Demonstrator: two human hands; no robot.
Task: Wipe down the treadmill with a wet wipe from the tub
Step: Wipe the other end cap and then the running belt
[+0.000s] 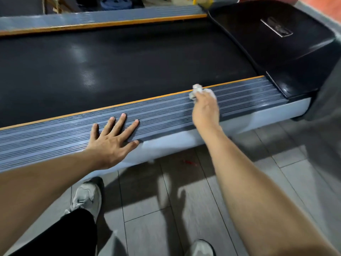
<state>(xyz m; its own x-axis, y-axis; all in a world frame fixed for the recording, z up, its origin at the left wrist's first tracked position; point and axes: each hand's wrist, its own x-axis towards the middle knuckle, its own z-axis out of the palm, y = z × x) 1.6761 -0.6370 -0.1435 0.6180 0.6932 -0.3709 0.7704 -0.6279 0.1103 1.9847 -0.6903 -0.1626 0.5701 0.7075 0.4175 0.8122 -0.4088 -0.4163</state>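
Right hand (205, 108) grips a crumpled wet wipe (197, 89) on the treadmill's near ribbed side rail (166, 111), close to the motor cover (276, 43); left hand (112, 141) rests flat, fingers spread, farther back. Wiping looks underway; belt (110, 67) and far rail (92, 19) probably remain.

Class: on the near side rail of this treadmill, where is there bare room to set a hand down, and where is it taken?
Free: the near rail between the left hand and the right hand, and beyond the right hand up to the black motor cover. The belt is bare too. Taken: under the flat left hand, and where the right hand holds the wipe.
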